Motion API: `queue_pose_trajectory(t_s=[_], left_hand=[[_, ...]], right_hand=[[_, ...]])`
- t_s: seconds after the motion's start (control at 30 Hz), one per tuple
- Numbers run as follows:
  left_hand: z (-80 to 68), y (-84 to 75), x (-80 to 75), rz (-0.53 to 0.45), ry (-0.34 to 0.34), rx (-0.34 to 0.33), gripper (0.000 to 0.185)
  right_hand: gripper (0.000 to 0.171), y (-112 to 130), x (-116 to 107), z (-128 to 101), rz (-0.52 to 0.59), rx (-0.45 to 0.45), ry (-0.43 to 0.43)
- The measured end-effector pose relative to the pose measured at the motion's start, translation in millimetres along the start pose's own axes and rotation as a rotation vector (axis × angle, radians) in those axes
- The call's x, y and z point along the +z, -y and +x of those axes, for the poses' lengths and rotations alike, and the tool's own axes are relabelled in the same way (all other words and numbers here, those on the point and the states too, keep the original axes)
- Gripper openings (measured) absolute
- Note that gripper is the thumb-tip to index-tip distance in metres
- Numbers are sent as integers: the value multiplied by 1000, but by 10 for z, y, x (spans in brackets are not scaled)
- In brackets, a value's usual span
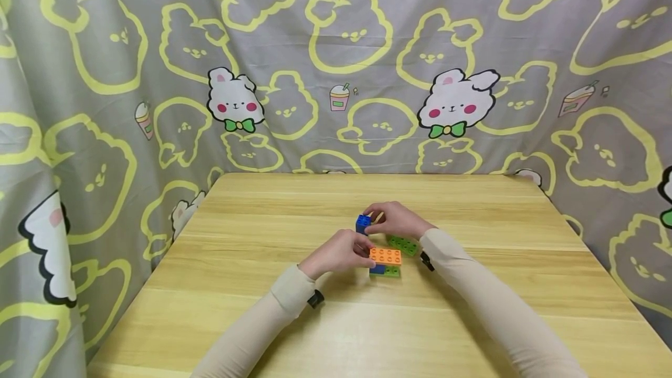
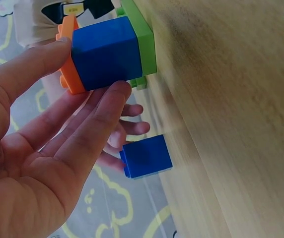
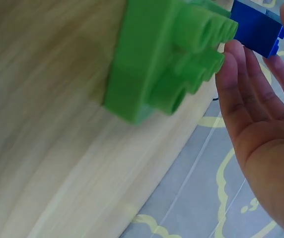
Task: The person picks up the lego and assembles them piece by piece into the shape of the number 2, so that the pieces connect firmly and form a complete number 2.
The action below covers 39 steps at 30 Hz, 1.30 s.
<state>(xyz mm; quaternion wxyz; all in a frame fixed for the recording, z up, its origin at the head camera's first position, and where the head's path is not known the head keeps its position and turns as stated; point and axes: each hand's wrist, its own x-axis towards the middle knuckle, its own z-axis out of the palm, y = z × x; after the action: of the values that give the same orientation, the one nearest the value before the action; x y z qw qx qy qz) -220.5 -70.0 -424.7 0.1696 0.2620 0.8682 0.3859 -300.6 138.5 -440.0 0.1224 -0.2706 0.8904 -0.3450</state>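
Head: left hand (image 1: 341,253) steadies the orange brick (image 1: 385,256) stack mid-bench (image 1: 210,284); right hand (image 1: 396,219) pinches the blue cube (image 1: 363,223) just beyond.
Left wrist: fingers (image 2: 100,116) clasp the stack's blue base (image 2: 107,52); best kept braced.
Right wrist: fingertips on the cube; green brick (image 3: 167,57) lies near; studs should be squared before pressing.

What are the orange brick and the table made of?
The orange brick looks like smooth moulded plastic: bright even colour, round studs on top. The table looks like pale wood, or a wood-look top; streaky grain lines run across it, with a soft sheen.
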Motion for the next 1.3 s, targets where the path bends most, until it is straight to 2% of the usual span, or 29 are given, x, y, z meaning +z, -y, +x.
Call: queue_pose_trajectory(t_s=[0.33,0.7,1.0,1.3], left_hand=[[8,7,0,-6,2,9,28],[3,6,4,-14,5,17,23],[9,-1,-2,-7,2,31,22],[9,1,8,-15,5,8,25]], right_hand=[[36,51,25,76,-59,44,-7],[37,-18,-4,48,-64,40,-31],[40,-22,-72,-46,-77,20,-75],[42,-37,-83,-190,-62,11,-109]])
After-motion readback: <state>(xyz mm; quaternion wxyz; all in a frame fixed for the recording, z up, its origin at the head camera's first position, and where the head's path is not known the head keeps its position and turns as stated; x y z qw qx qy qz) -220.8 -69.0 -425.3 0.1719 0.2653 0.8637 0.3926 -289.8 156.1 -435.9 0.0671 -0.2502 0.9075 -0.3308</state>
